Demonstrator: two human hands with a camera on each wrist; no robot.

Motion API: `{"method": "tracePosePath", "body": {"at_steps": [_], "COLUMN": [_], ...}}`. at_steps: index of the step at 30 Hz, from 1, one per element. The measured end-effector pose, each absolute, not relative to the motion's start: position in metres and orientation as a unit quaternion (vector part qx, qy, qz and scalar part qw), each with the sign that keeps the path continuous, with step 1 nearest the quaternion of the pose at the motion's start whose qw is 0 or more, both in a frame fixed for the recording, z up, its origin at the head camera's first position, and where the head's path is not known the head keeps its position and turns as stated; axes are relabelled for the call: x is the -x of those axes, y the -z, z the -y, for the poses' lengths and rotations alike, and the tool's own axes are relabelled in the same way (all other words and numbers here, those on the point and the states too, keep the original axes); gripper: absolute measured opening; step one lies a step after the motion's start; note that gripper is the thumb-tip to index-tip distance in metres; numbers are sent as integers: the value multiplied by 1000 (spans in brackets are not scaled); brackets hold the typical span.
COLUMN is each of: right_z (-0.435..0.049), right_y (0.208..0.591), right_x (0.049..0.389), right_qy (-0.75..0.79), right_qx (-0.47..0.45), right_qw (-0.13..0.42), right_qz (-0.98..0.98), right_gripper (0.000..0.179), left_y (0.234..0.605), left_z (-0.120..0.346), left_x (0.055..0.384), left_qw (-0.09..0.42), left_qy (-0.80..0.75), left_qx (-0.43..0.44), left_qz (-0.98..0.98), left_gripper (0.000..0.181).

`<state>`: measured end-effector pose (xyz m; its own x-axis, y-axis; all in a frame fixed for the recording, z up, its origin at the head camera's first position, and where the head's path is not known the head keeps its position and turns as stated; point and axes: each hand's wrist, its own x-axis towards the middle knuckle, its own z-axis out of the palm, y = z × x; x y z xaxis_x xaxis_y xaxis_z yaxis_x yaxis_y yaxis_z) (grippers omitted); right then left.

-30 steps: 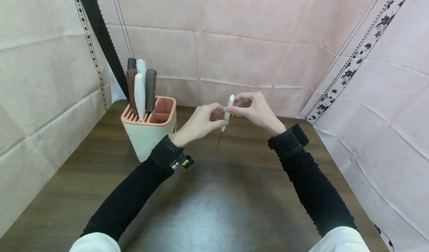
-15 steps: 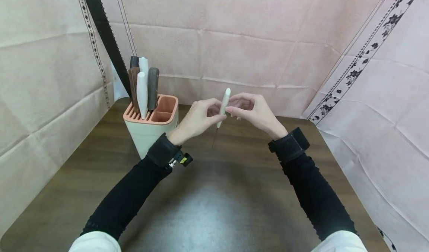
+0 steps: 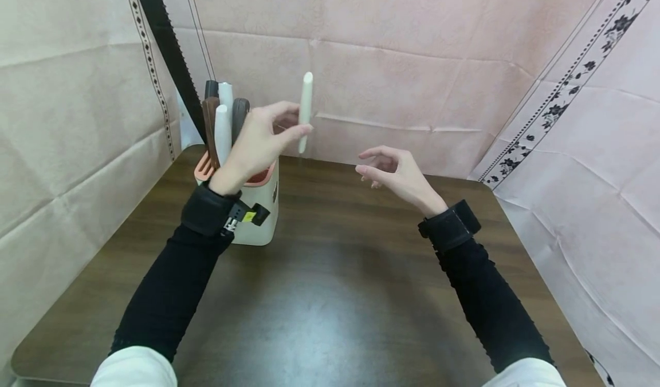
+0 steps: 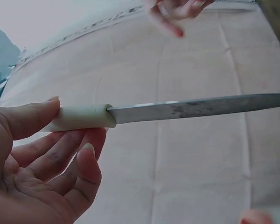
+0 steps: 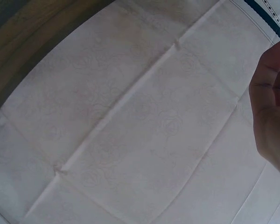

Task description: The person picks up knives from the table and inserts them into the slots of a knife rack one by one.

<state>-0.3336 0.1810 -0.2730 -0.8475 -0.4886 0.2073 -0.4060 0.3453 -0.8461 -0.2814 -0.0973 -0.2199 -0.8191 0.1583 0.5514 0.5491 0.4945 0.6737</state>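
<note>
My left hand (image 3: 260,141) pinches the pale handle of a knife (image 3: 306,109) between thumb and fingers, holding it upright with the blade down. In the left wrist view the knife's steel blade (image 4: 191,108) shows long and narrow, with dark marks on it. The hand is in front of a pale green knife block (image 3: 256,229) with an orange slotted top, hiding part of it. Brown, white, black and grey knife handles stick up from the block. To the right, above the table, my right hand (image 3: 392,172) holds nothing, its fingers loosely curved.
The brown wooden table (image 3: 330,272) carries the block near its back left corner. Pale patterned cloth (image 3: 387,43) hangs behind the table and along both sides. A black strip (image 3: 167,49) runs down the cloth behind the block.
The left hand has carried the knife left and up, away from the right hand and in front of the block. The right hand has left the knife and stayed nearly in place.
</note>
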Motion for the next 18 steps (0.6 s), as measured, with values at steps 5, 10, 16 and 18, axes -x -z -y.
{"method": "tracePosePath", "body": {"at_steps": [5, 10, 16, 18], "right_z": [-182, -182, -182, -182], "right_y": [276, 278, 278, 279], "right_x": [334, 335, 336, 335], "right_qy": [500, 501, 501, 500], "right_qx": [268, 267, 266, 266], "right_qw": [41, 43, 45, 47], "right_qz": [-823, -822, -822, -823], "right_gripper": [37, 35, 36, 37], "left_y": [210, 202, 194, 192], "left_z": [113, 127, 143, 149], "left_x": [278, 270, 258, 255], "left_qw": [219, 224, 245, 251], "left_qy": [461, 463, 473, 485], "left_qx": [192, 169, 150, 146], "left_qz": [838, 841, 833, 825], "left_gripper": [34, 36, 35, 35]}}
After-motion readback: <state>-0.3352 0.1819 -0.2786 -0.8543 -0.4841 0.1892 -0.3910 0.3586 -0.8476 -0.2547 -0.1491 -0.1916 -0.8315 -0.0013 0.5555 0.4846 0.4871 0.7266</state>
